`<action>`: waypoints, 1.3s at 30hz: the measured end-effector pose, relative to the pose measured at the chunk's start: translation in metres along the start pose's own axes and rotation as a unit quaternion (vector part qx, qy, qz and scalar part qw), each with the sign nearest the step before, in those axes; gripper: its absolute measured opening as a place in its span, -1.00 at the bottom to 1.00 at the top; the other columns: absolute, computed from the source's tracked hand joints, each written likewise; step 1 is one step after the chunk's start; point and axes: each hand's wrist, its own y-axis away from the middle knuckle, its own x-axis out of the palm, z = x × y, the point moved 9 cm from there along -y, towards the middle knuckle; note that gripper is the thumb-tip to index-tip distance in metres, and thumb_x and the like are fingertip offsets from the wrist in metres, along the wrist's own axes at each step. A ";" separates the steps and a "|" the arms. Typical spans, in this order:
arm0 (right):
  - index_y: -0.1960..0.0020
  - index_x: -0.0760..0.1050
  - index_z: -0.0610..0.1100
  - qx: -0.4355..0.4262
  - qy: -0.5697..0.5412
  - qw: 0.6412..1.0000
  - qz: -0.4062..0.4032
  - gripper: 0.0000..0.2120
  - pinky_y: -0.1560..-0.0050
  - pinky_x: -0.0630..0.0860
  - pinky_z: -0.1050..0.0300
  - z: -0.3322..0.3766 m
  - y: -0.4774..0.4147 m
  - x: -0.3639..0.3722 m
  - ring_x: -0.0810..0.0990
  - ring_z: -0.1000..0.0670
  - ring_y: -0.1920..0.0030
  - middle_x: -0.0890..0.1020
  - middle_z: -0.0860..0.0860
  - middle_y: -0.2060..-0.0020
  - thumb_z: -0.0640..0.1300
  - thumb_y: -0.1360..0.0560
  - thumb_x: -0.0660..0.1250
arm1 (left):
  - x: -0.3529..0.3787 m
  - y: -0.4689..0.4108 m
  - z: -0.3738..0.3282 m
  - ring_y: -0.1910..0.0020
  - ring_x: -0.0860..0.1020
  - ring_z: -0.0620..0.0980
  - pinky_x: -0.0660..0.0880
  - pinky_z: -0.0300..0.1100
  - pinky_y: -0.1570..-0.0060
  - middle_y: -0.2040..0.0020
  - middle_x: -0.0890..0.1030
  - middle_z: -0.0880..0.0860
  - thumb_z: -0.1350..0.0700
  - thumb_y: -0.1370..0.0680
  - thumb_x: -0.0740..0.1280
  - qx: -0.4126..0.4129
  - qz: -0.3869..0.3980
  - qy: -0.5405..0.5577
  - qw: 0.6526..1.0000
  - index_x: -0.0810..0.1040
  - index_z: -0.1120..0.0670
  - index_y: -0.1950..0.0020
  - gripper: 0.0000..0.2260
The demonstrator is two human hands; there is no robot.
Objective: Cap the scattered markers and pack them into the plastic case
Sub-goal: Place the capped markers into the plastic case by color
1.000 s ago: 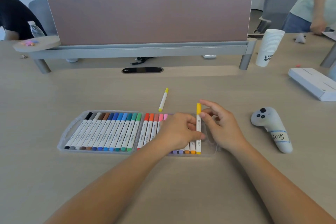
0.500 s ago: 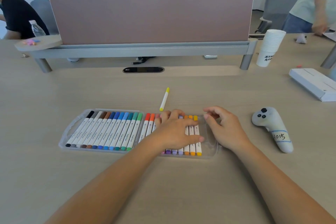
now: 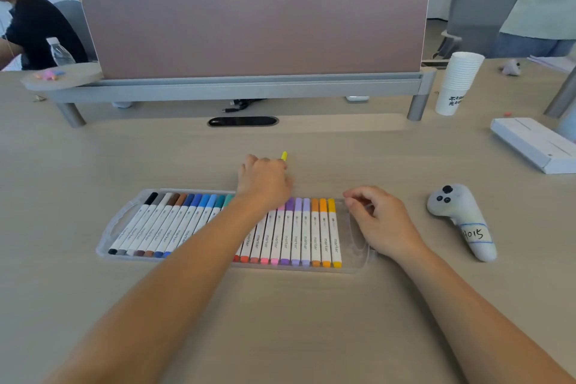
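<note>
Probable step: last loose pickup. Left hand [image 3: 263,181] covers the yellow-capped white marker [image 3: 284,155] just beyond the clear plastic case [image 3: 353,240]; grip indeterminate. Right hand [image 3: 383,221], loosely curled and empty, is at the case's right end. Next: seat the marker there.

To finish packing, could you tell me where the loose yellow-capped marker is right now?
In the head view, the yellow-capped marker lies centre-table just beyond the clear plastic case, mostly hidden under the left hand.

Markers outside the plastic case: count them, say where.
1. The yellow marker lies on the table beyond the case, only its tip showing past the left hand. Others may be hidden under that arm.
</note>
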 end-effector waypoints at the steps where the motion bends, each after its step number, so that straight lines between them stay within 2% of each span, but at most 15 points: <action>1: -0.07 0.62 0.00 0.002 -0.003 1.000 0.001 -0.86 0.09 0.36 0.55 0.000 0.000 0.000 0.52 0.35 0.03 0.62 0.12 0.00 -0.10 -0.58 0.30 | 0.001 -0.006 0.006 -0.24 0.39 0.15 0.38 -0.01 -0.14 -0.15 0.58 0.13 0.01 -0.59 0.23 -0.007 0.010 -0.026 1.000 0.53 0.04 -0.27 -0.71; 5: -0.09 0.61 0.00 -0.001 0.003 1.000 0.006 -0.85 0.09 0.35 0.56 0.000 0.000 0.000 0.51 0.35 0.02 0.61 0.14 0.00 -0.07 -0.59 0.29 | 0.004 -0.013 0.016 0.05 0.47 0.12 0.48 -0.04 0.10 0.01 0.49 0.13 0.20 -0.57 0.23 -0.032 0.047 -0.024 0.998 0.52 0.16 -0.18 -0.79; 10: -0.08 0.61 0.03 -0.002 0.010 1.000 0.009 -0.86 0.07 0.38 0.48 0.001 -0.001 0.000 0.53 0.27 0.02 0.61 0.16 0.02 -0.05 -0.57 0.31 | -0.001 -0.012 0.007 -0.08 0.53 0.17 0.49 -0.03 0.05 -0.11 0.51 0.19 0.33 -0.58 0.20 -0.008 0.013 -0.099 0.995 0.47 0.22 -0.24 -0.76; 12: -0.07 0.61 0.03 -0.005 0.010 1.000 0.009 -0.87 0.07 0.37 0.48 0.003 -0.001 -0.001 0.53 0.26 0.04 0.60 0.17 0.03 -0.04 -0.57 0.31 | -0.004 -0.011 0.008 -0.05 0.54 0.18 0.46 -0.03 0.11 -0.07 0.52 0.20 0.34 -0.57 0.21 -0.009 -0.008 -0.069 0.998 0.51 0.21 -0.20 -0.76; 16: -0.08 0.60 0.04 0.000 0.013 1.000 0.013 -0.86 0.10 0.36 0.52 0.004 0.000 -0.001 0.50 0.32 0.03 0.59 0.20 0.03 -0.03 -0.57 0.31 | -0.014 -0.009 0.013 -0.03 0.57 0.14 0.52 -0.06 0.06 -0.08 0.58 0.14 0.23 -0.48 0.35 -0.042 -0.008 0.110 0.993 0.57 0.10 -0.17 -0.74; 18: -0.08 0.60 0.04 0.003 0.008 1.000 0.011 -0.87 0.11 0.35 0.54 0.004 0.000 -0.002 0.50 0.33 0.03 0.58 0.21 0.05 -0.03 -0.57 0.31 | -0.014 -0.004 0.007 0.05 0.63 0.09 0.59 -0.07 0.03 -0.01 0.63 0.09 0.22 -0.44 0.40 -0.048 0.039 0.215 0.975 0.59 0.03 -0.07 -0.77; 20: -0.07 0.60 0.03 0.010 -0.016 1.000 -0.001 -0.88 0.12 0.36 0.52 0.004 0.000 -0.004 0.52 0.32 0.05 0.60 0.22 0.07 -0.06 -0.56 0.33 | -0.009 0.008 -0.006 0.12 0.68 0.10 0.63 0.03 0.02 0.04 0.66 0.13 0.30 -0.42 0.42 -0.044 0.115 0.327 0.937 0.56 0.02 0.01 -0.76; 23: -0.12 0.57 0.06 0.046 -0.121 0.991 -0.025 -0.85 0.08 0.45 0.35 0.002 0.000 -0.009 0.58 0.25 0.09 0.65 0.15 0.09 -0.09 -0.57 0.33 | 0.001 0.036 -0.034 0.08 0.69 0.07 0.64 -0.04 0.00 -0.01 0.64 0.20 0.39 -0.52 0.34 -0.027 0.228 0.425 0.876 0.54 0.14 -0.09 -0.78; 26: -0.25 0.49 0.05 0.071 -0.226 0.971 -0.043 -0.75 0.04 0.53 0.27 0.003 0.000 -0.013 0.63 0.18 0.13 0.71 0.08 0.13 -0.12 -0.59 0.30 | 0.007 0.059 -0.058 0.07 0.66 0.07 0.63 -0.08 -0.02 -0.01 0.59 0.19 0.42 -0.57 0.22 0.007 0.279 0.459 0.844 0.49 0.21 -0.17 -0.77; 29: -0.28 0.47 0.07 0.058 -0.268 0.960 -0.054 -0.73 0.02 0.56 0.15 0.008 0.001 -0.018 0.63 0.14 0.18 0.72 0.04 0.15 -0.13 -0.60 0.29 | 0.015 0.070 -0.069 0.02 0.67 0.10 0.62 -0.09 -0.03 -0.03 0.59 0.21 0.39 -0.59 0.21 0.030 0.291 0.444 0.847 0.47 0.20 -0.22 -0.76; 31: -0.28 0.49 0.04 0.058 -0.306 0.948 -0.067 -0.72 0.03 0.57 0.05 0.006 0.000 -0.020 0.64 0.09 0.18 0.71 -0.05 0.15 -0.17 -0.59 0.30 | 0.015 0.072 -0.073 0.12 0.65 0.03 0.60 -0.14 0.07 0.08 0.63 0.13 0.33 -0.56 0.30 0.053 0.278 0.411 0.867 0.51 0.11 -0.12 -0.81; 33: -0.29 0.48 0.01 0.059 -0.334 0.938 -0.066 -0.70 0.06 0.58 0.10 0.005 -0.001 -0.020 0.67 0.07 0.10 0.72 -0.06 0.16 -0.20 -0.59 0.31 | 0.014 0.075 -0.077 0.30 0.53 -0.07 0.46 -0.23 0.28 0.24 0.61 0.00 0.23 -0.53 0.39 0.079 0.272 0.361 0.889 0.55 0.03 -0.03 -0.86; 35: -0.27 0.50 0.02 0.048 -0.340 0.937 -0.058 -0.70 0.07 0.57 0.14 0.007 -0.001 -0.020 0.68 0.03 0.03 0.71 -0.02 0.21 -0.21 -0.57 0.33 | 0.015 0.078 -0.079 0.41 0.42 -0.10 0.35 -0.28 0.40 0.32 0.58 -0.04 0.16 -0.52 0.41 0.081 0.268 0.347 0.895 0.57 0.02 0.02 -0.92; 36: -0.25 0.51 0.02 0.041 -0.341 0.938 -0.054 -0.71 0.08 0.56 0.14 0.009 -0.001 -0.021 0.69 0.02 0.03 0.70 -0.01 0.23 -0.21 -0.56 0.35 | 0.015 0.079 -0.079 0.43 0.40 -0.10 0.34 -0.27 0.42 0.31 0.60 -0.03 0.11 -0.53 0.40 0.078 0.260 0.345 0.898 0.59 0.03 0.03 -0.96; 39: -0.22 0.53 0.03 0.040 -0.352 0.934 -0.047 -0.72 0.09 0.57 0.18 0.011 -0.001 -0.019 0.68 0.01 0.06 0.69 0.02 0.27 -0.21 -0.55 0.35 | 0.013 0.076 -0.078 0.45 0.40 -0.10 0.35 -0.27 0.41 0.35 0.56 -0.03 -0.02 -0.55 0.36 0.079 0.206 0.332 0.917 0.63 0.07 0.10 -0.82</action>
